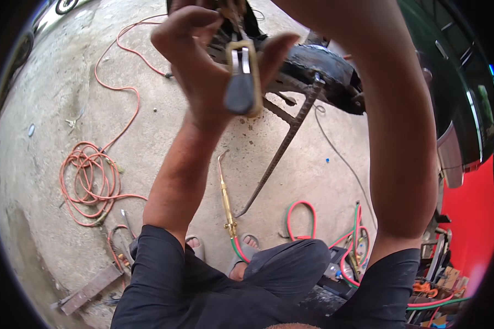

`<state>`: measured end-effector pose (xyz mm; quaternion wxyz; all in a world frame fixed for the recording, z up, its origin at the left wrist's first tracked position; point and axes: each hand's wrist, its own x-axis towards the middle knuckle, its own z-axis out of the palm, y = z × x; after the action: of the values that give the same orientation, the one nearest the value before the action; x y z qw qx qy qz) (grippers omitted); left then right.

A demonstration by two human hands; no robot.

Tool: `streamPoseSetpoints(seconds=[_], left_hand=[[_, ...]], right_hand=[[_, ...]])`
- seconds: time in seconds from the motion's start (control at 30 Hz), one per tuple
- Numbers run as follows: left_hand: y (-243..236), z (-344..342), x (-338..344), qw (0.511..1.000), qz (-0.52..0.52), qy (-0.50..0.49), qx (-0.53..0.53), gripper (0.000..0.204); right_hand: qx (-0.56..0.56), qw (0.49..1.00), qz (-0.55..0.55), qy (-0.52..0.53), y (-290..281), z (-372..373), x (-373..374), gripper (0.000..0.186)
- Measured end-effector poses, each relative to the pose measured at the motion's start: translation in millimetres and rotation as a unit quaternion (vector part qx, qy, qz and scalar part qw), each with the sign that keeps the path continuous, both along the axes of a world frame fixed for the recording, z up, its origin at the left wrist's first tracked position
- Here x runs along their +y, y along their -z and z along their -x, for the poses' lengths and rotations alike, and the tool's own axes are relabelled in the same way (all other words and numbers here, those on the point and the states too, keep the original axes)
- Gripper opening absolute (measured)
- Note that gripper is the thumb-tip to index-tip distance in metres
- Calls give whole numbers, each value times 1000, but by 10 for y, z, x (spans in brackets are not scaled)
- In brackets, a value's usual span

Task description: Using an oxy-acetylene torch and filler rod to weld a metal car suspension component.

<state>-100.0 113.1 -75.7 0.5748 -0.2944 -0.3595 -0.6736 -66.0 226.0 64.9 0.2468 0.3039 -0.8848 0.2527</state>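
Note:
My left hand (206, 82) is raised at the top centre, blurred by motion. Its thumb and fingers bend around a tool with a tan frame, a dark rounded end and two silver strips (243, 77); its exact kind cannot be made out. The tool lies across the palm, between thumb and fingers. My right forearm (398, 137) reaches up on the right, and its hand is beyond the top edge. Just past my left hand is a dark, rough metal part (318, 61), with a ribbed steel bar (285, 142) slanting down from it to the floor.
A brass gas torch (225, 200) lies on the concrete by my feet, with red and green hoses (301, 203). An orange cable (88, 181) is coiled at left. A flat metal bar (90, 289) lies lower left. Assorted tools (439, 257) crowd the lower right.

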Motion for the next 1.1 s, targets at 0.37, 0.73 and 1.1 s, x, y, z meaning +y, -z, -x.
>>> streamPoseSetpoints(seconds=[0.37, 0.73, 1.1], left_hand=[[-207, -112, -526, 928, 346, -58, -128, 77], [-312, -92, -242, 879, 377, -220, -193, 80], [-596, 10, -212, 869, 454, -147, -131, 67]], right_hand=[[35, 996, -77, 12, -145, 486, -282, 32], [69, 991, -114, 31, -262, 661, -261, 31], [143, 969, -196, 54, -370, 766, -280, 31]])
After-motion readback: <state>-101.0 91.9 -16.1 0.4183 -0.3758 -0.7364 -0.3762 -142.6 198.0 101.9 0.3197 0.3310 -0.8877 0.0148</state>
